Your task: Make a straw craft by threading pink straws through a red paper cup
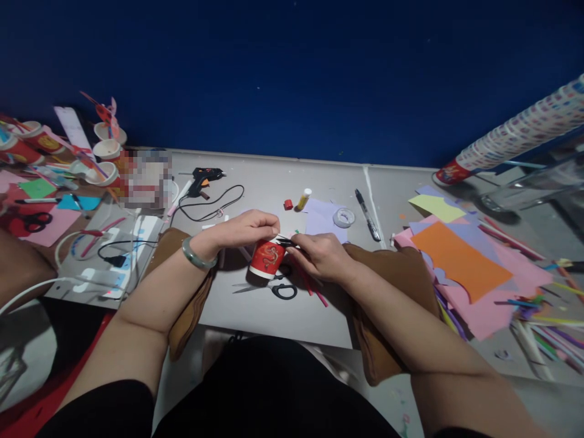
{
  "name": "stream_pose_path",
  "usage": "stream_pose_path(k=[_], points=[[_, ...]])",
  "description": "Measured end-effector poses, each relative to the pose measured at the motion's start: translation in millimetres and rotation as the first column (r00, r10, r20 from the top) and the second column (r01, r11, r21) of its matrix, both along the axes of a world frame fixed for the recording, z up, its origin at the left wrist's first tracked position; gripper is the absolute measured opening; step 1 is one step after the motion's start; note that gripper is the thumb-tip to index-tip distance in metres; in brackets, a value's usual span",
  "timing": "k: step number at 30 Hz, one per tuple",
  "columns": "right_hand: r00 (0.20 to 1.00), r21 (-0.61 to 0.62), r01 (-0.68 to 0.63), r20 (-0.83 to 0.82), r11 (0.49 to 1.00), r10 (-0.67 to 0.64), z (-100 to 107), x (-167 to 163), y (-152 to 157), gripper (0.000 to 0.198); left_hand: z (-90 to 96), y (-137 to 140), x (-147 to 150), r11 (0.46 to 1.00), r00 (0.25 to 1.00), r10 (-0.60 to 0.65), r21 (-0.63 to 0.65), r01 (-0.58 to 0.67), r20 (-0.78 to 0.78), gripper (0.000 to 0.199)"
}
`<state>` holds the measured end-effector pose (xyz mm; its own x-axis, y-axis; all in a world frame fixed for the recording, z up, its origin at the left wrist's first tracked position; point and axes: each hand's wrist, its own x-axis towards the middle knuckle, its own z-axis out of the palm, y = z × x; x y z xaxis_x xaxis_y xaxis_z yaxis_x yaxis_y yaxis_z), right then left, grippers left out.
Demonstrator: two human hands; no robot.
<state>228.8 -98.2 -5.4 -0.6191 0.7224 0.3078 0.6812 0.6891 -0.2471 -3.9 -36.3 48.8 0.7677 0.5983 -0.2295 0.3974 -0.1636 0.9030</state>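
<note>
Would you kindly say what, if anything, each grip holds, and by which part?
The right grip holds a slender black tool by one end. The left grip is at the top of the red paper cup; its hold is unclear.

Left of centre, toward the far edge of the tabletop (267,173), we saw a black glue gun (199,181). Right of it we spotted a red cap (288,205), a glue stick (303,201), a tape roll (336,218) and a marker (367,214); farther right lay orange paper (460,258).
</note>
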Motion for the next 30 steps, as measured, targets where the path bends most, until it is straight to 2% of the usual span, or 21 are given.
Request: stream_pose_path(k=[4,16,24,30], points=[[0.998,-0.036,-0.055,-0.007,0.998,0.054,0.8,0.4,0.8,0.036,-0.4,0.6,-0.9,0.996,0.997,-0.076,0.036,0.077,-0.012,0.019],[0.993,-0.07,-0.114,-0.018,0.991,0.113,3.7,1.5,0.8,0.036,-1.4,1.0,-2.3,0.989,0.989,-0.146,0.016,0.146,-0.018,0.026],[0.986,-0.128,-0.166,0.004,0.978,0.167,8.7,1.0,-0.6,0.034,-1.0,1.7,0.0,0.966,0.968,-0.251,0.065,0.252,-0.016,0.026],[0.979,-0.136,-0.202,0.006,0.97,0.205,10.1,1.3,-0.7,0.035,-3.9,3.5,-1.5,0.947,0.948,-0.317,0.045,0.318,-0.027,0.027]])
